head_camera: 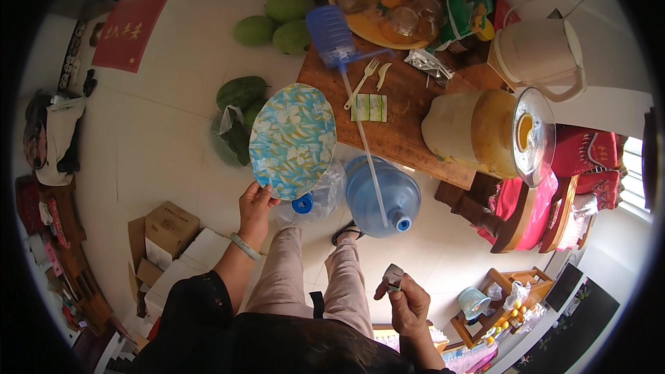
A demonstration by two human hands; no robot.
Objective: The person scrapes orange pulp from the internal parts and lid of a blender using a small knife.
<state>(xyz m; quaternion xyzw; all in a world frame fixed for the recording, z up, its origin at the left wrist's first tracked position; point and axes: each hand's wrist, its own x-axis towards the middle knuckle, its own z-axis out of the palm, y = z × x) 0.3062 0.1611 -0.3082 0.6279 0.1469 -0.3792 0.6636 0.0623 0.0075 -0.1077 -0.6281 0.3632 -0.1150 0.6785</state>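
Note:
My left hand [255,200] pinches the lower edge of a blue, floral-patterned round sheet [294,140], held out above the floor. Between the fingers and thumb of my right hand [408,298] is a small greyish object [393,275] whose kind I cannot tell. Beyond my feet stands a large blue water bottle [376,192]. A blue plastic pump [332,31] lies at the wooden table's left edge, its clear tube [363,140] hanging down in front of the bottle. A pale fork [363,83], a small pale knife [383,76] and green-and-white packets [369,108] lie on the table.
The wooden table [405,153] bears a ceramic dispenser [467,132], a kettle [537,57] and a yellow tray [363,31] of jars. Green melons [288,6] rest on the floor beyond, and watermelons [241,92] nearer. Cardboard boxes [171,234] stand at left, wooden chairs [514,213] at right.

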